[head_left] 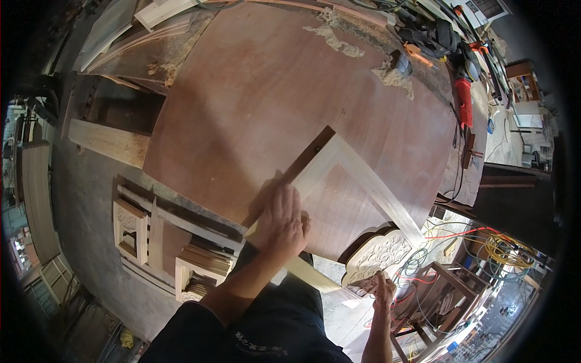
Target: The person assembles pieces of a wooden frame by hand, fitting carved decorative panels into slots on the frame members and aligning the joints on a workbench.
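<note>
A pale wooden frame (pixel 376 192) rests partly on a broad reddish-brown board, with its near side overhanging toward my body. At its right end is a scalloped panel with carved floral relief (pixel 378 259); whether it is fixed to the frame I cannot tell. My left hand (pixel 282 222) is wrapped over the frame's left rail, fingers together and thumb on the inner side. Lower and to the right, my right hand (pixel 382 290) is closed on the near edge of the carved panel. Its fingertips are partly hidden.
The reddish-brown board (pixel 242 91) fills the bench. Wood shavings (pixel 396 78) and a red power tool (pixel 463 100) lie at the far right. Small carved frames (pixel 130 230) stand at the left. Coiled yellow hoses (pixel 508 251) and a wooden stand (pixel 445 290) are at the lower right.
</note>
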Motion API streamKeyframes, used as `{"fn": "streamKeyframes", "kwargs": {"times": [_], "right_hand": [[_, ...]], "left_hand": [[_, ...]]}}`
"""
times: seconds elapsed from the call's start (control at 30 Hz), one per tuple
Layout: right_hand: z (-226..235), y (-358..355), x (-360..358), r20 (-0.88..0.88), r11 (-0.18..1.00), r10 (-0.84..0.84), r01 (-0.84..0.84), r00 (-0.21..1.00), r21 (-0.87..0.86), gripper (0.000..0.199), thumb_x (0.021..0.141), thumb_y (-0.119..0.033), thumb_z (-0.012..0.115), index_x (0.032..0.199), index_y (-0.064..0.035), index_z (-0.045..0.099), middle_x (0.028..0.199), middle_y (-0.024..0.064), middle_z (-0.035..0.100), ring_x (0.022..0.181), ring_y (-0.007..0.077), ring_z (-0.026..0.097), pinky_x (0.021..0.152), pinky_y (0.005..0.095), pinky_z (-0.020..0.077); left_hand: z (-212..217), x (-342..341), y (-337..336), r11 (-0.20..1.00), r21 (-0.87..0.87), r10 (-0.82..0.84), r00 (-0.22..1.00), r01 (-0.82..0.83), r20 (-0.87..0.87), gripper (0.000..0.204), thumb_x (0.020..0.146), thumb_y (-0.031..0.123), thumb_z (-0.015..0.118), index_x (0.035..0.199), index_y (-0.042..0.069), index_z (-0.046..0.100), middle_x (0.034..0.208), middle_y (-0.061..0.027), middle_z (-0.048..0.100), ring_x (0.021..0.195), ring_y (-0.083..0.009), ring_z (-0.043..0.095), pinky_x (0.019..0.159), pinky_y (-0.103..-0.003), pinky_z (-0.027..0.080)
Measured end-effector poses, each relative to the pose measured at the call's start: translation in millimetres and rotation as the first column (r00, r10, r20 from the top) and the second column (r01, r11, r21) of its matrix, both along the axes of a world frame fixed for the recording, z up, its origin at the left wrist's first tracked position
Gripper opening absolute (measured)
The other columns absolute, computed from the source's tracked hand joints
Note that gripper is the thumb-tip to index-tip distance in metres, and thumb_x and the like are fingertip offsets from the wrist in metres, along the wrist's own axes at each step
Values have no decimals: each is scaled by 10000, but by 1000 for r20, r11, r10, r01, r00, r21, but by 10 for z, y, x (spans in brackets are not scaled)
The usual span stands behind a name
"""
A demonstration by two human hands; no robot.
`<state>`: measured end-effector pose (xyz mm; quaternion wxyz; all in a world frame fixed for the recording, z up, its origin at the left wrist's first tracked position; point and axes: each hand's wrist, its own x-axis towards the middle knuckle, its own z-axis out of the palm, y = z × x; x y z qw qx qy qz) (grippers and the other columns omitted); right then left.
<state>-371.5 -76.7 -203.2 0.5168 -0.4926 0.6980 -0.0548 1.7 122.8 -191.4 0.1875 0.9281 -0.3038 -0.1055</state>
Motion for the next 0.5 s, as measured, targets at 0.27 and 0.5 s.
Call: {"fn": "streamKeyframes", "kwargs": {"times": [0.27,0.5], "right_hand": [[5,-180,-215,-207,982,162,-179,965,-65,400,891,-318,843,741,-25,615,729,49,651,631,119,536,568,310,444],[109,-196,-251,-82,969,235,-240,969,-61,420,882,-370,852,796,-11,652,724,34,647,618,115,538,562,306,443]], "left_hand": [[6,-580,351,997,65,45,997,-40,-67,947,873,336,716,1559,-137,264,1647,-336,215,1457,-493,316,1129,-589,311],[163,-16,106,998,-37,31,964,-42,-266,884,867,244,759,1550,-88,306,1635,-309,245,1498,-467,259,1168,-576,290]]}}
